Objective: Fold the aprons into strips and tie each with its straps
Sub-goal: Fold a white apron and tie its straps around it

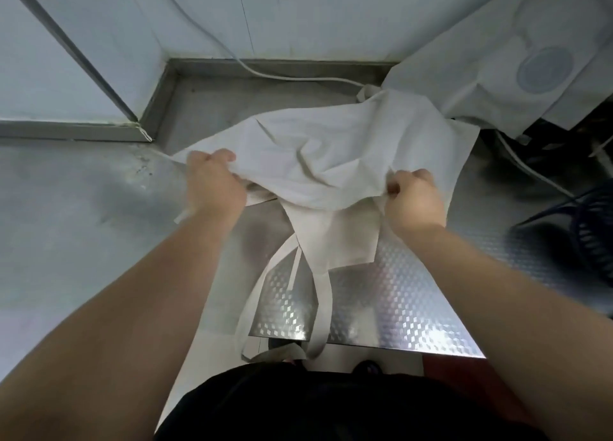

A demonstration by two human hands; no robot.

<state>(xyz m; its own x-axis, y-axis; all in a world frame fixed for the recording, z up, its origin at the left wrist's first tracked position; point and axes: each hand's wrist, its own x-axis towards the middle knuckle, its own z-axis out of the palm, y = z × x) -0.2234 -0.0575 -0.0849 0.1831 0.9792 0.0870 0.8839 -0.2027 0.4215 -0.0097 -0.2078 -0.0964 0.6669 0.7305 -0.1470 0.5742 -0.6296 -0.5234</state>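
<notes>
A cream apron (331, 152) lies crumpled over the middle of the steel table (83, 208), partly lifted off it. The left hand (212, 185) grips its near edge with curled fingers, and the right hand (413, 198) pinches the same edge further along. The apron's straps (323, 301) trail over the table's near edge. A white cable (265, 74) runs along the table's far side.

Steel worktop (66, 208), dull grey, shiny embossed patch at front edge. Cream apron (331, 148) bunched mid-surface, far end resting on the metal, straps (323, 301) trailing off the front edge. Behind apron: white cable (282, 77) along the back. Right of apron: white cover sheet (481, 59), dark coiled cord (593, 228).
</notes>
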